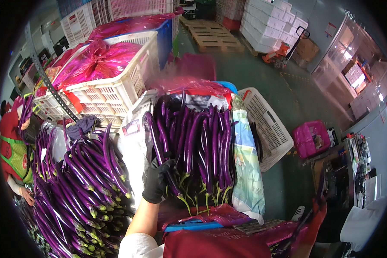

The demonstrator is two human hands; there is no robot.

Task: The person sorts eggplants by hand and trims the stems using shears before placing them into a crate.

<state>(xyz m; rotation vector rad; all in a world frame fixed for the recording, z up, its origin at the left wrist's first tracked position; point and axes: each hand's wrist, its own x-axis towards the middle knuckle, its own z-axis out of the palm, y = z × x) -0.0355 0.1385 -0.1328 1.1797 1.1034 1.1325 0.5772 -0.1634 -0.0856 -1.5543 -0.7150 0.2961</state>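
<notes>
My left hand (158, 179), in a black glove, is closed around a long purple eggplant (172, 184) at the left side of a lined crate. Its green stem points toward me. Several more eggplants (209, 151) lie side by side in the crate, stems at the near end. Newspaper (135, 148) lines the left wall, and a printed sheet (248, 161) hangs over the right one. At the lower right, my right hand (319, 206) is dim and blurred beside a dark elongated shape; whether it holds that is unclear.
A large heap of eggplants (71, 193) lies left, beside a metal post (48, 77). A co-worker's hand (27, 196) touches its far edge. White crates with pink plastic (100, 61) stand behind. A white crate (264, 129) tilts at right; a pallet jack (277, 53) stands farther off.
</notes>
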